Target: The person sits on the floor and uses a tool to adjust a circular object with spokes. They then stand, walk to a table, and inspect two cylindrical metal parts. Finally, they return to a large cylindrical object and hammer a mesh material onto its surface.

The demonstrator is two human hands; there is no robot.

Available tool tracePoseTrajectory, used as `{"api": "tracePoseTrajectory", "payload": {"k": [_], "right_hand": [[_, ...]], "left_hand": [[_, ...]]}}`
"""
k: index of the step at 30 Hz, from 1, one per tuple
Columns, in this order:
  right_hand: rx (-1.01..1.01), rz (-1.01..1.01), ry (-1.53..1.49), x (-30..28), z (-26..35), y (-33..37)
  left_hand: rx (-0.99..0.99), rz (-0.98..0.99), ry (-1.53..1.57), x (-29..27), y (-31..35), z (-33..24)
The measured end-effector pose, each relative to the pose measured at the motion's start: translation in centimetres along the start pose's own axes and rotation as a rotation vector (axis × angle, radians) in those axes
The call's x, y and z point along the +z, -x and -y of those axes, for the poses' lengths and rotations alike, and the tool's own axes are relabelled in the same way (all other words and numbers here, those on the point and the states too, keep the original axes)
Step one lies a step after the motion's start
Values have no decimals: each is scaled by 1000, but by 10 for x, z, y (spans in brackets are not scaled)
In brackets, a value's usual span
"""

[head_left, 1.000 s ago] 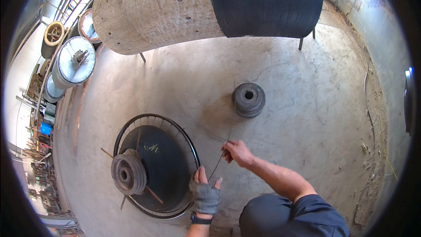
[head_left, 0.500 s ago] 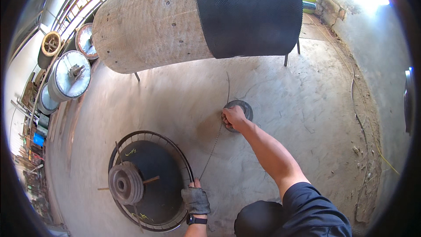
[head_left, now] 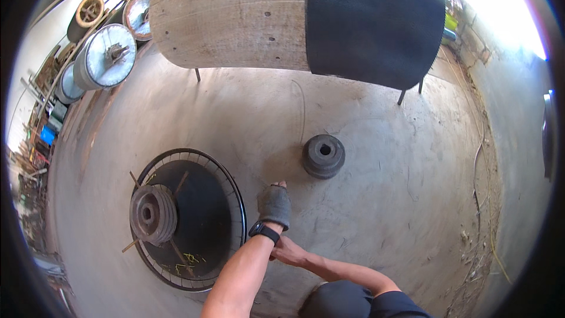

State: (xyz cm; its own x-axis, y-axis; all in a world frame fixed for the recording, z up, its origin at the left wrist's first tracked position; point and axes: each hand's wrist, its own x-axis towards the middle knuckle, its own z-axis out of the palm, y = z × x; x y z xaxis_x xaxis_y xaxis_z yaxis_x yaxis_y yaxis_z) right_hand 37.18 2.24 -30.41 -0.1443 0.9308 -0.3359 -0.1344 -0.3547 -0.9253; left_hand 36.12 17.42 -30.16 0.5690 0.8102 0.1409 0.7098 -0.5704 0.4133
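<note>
On the floor's (head_left: pixel 388 206) near side, the gloved left hand (head_left: pixel 274 205) is between a black ring (head_left: pixel 243 212) and a standing grey pulley (head_left: pixel 323 164), touching neither; the right hand (head_left: pixel 288 252) is partly hidden. I cannot tell whether either grip is spread or pinching. Open floor runs right toward the wall (head_left: pixel 515 106).
</note>
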Motion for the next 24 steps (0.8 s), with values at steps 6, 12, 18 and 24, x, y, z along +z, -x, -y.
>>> {"api": "tracePoseTrajectory", "payload": {"k": [6,12,18,24], "right_hand": [[49,-192,33,-20,41,-14],[-187,-351,-702,-67,25,-49],[83,-479,-441,-109,68,-78],[77,-574,-434,-156,91,-117]], "left_hand": [[-5,148,14,2,-31,-25],[73,82,116,-53,-16,-67],[81,-151,38,-119,113,-28],[-55,-62,-156,-107,197,17]]}}
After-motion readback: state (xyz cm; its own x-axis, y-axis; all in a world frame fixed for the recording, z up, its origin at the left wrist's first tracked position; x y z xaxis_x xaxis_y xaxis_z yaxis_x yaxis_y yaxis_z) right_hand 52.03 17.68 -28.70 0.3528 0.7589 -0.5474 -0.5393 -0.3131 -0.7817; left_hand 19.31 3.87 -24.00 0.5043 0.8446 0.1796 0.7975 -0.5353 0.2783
